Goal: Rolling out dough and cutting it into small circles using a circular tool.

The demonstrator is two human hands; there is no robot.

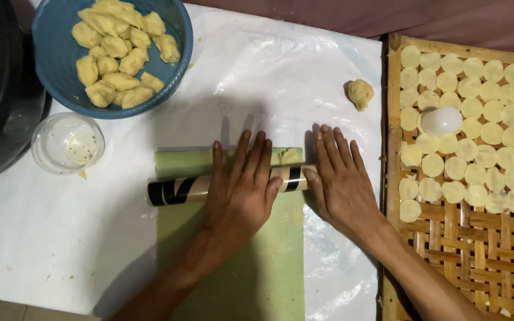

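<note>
A black-and-tan striped rolling tube [176, 190] lies crosswise on a green sheet [257, 267]. My left hand [242, 190] presses flat on its middle, fingers spread and pointing away from me. My right hand [341, 178] lies flat at the tube's right end, thumb touching it. A bit of yellow dough [288, 156] shows on the green sheet just beyond the tube. Whether more dough lies under my hands is hidden.
A blue bowl [52, 56] of yellow dough lumps sits at back left, beside a black pot [7, 107] and a small glass cup [66, 142]. One dough lump [360, 94] rests on the white plastic sheet [60, 238]. A woven bamboo tray [477, 249] at right holds several thin dough rounds and a white round cutter [441, 120].
</note>
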